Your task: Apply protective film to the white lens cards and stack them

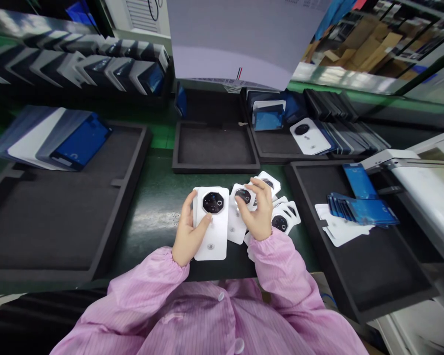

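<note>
A: Where is the white panel point(216, 231)?

B: On the near side of the centre tray point(216, 148), in the left hand point(187, 236). Another edge shows behind it, so that hand may hold 2.

A: How would it handle?

B: Light and stiff, probably, slick on its face and perhaps brittle. The long edges look the best hold, clear of the dark window point(212, 202).

A: And the hands?

B: The left thumb lies on the face, fingers behind the left edge, gripping. The right hand point(261, 217) is curled over the top of a neighbouring panel point(237, 226); whether it pinches cannot be told. Both forearms angle inward.

A: And around?

B: A pile point(280, 223), nearer than the centre tray and to its right; farther right, the right tray point(385, 268), bearing blue sheets point(373, 211).
</note>
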Tool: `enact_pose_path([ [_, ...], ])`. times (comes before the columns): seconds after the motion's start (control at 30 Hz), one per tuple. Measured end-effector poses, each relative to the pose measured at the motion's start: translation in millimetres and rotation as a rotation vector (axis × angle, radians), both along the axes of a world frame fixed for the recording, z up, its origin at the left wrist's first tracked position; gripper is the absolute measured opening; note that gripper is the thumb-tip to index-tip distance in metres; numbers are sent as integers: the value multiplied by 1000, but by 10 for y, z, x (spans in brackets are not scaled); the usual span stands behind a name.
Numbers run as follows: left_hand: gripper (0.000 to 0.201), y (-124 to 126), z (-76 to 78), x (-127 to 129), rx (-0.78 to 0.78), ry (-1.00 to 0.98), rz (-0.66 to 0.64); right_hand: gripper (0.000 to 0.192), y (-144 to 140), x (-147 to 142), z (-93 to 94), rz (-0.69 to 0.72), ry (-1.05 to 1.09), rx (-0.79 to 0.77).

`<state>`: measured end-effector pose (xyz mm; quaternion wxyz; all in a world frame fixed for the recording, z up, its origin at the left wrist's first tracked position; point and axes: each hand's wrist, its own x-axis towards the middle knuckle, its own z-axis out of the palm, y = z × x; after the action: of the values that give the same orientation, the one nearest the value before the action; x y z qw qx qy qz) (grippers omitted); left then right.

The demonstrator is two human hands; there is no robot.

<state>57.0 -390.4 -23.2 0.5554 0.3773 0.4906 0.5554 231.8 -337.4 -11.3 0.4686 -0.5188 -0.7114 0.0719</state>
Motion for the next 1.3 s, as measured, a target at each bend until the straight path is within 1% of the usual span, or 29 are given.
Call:
enact_pose_path([
  [0.03,63,-7,-17,3,30,60,1,22,-38,-51,19,65,54,-7],
  [0.1,59,-26,-54,6,101,204,14,21,-98,-133,24,142,127,-98],
  [0.17,57,-50,-88,8,170,339,30,24,-122,-169,-4,154,182,-222],
  [0.23,55,-74,-113,10,233,428,33,22,-114,-162,-39,154,249,-305],
  [0.33,54,-95,-135,18,268,466,24,13,-95,-130,-50,179,297,-323],
  [0.4,55,-92,-137,27,232,449,32,11,-108,-129,-26,177,240,-247],
  [0.47,56,-76,-124,33,181,382,40,10,-137,-151,3,186,130,-85],
  [0.53,58,-53,-94,34,131,271,34,9,-169,-181,21,268,24,92],
  [0.6,59,-30,-54,28,82,155,20,10,-190,-205,21,401,-43,196],
  [0.7,61,-5,-5,11,27,53,15,12,-200,-221,1,567,-74,232],
  [0.77,62,3,10,-1,23,29,16,14,-200,-220,-13,613,-52,238],
  [0.9,63,5,11,-12,32,-1,13,26,-197,-215,-21,657,3,275],
  [0.97,63,3,5,-12,53,3,20,28,-195,-217,-16,694,26,296],
  [1.1,63,-3,-8,-10,104,24,27,26,-189,-217,-11,730,56,304],
  [1.3,62,-18,1,-11,115,49,11,24,-177,-203,-28,741,55,298],
])
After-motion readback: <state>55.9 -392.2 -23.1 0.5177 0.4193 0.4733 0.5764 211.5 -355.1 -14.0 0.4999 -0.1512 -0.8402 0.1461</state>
